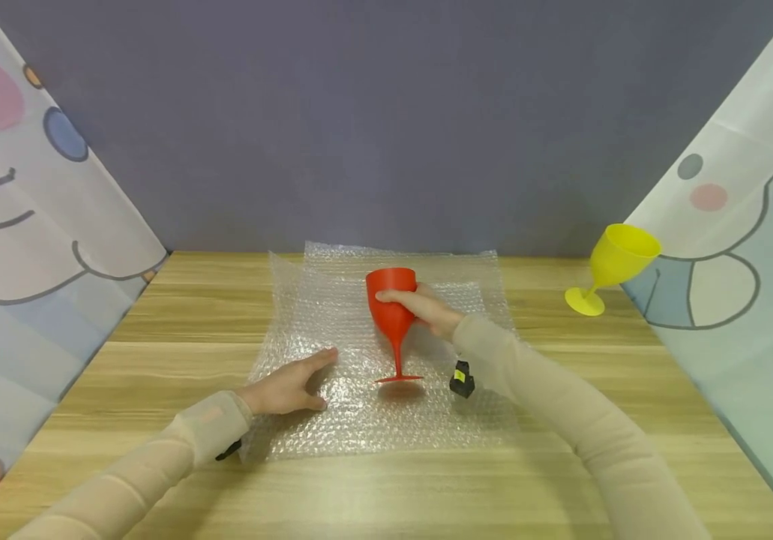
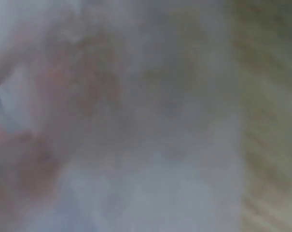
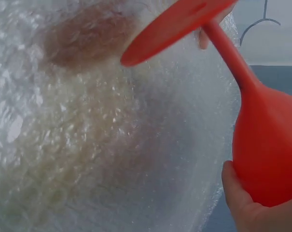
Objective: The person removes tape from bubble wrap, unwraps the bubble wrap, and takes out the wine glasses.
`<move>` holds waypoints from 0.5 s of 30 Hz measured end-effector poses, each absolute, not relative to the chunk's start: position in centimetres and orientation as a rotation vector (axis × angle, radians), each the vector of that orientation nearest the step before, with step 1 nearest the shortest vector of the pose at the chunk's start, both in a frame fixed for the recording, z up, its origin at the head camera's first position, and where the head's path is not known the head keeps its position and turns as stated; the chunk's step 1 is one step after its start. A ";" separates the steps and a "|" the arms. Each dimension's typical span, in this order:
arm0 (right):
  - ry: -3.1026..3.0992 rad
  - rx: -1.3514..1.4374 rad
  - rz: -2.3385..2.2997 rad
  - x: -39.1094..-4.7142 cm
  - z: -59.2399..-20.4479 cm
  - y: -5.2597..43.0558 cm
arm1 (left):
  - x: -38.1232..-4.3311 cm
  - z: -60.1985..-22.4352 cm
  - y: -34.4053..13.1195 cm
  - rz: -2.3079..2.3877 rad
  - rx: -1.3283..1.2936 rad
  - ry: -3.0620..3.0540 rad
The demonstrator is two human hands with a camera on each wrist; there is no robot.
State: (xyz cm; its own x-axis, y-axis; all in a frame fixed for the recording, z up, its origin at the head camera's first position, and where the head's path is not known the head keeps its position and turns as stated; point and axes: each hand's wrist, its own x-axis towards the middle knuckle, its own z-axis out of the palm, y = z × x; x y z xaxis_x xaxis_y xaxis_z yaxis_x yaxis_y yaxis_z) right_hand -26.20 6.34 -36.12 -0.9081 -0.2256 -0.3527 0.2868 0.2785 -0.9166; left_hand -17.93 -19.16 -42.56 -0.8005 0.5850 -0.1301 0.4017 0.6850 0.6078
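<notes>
A red plastic goblet [image 1: 393,319] is held upright above a sheet of clear bubble wrap [image 1: 346,427]. My right hand [image 1: 426,309] grips its bowl from the right, the thumb across the front. In the right wrist view, the goblet [image 3: 269,130] shows its round foot apart from the wrap, with a reddish shadow beneath. My left hand [image 1: 283,387] is spread over the left part of the bubble wrap, fingers extended and holding nothing. The left wrist view is badly blurred, with pale wrap and wood-grain table in it.
A yellow goblet [image 1: 622,259] stands at the back right of the wood-grain table [image 1: 386,495]. A grey panel [image 1: 386,127] rises behind the table, and cartoon-printed sheets flank both sides. A small black device [image 1: 462,381] sits by my right wrist.
</notes>
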 end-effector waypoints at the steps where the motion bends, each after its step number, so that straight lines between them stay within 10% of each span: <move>1: 2.148 0.045 -1.674 -26.2 -35.9 6.4 | -18.0 -42.5 -19.2 0.822 0.774 2.586; 15: 2.412 -0.053 -1.736 -25.1 -34.1 7.7 | -17.9 -42.4 -19.1 0.840 0.767 2.550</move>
State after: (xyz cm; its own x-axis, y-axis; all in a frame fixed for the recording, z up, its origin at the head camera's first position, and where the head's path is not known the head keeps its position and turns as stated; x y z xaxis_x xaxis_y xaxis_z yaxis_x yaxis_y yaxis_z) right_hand -25.11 7.70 -34.09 -0.9850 -0.1272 -0.1164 0.0700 0.3221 -0.9441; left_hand -17.85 -19.14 -42.39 -0.7932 0.5895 -0.1526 0.3832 0.6780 0.6272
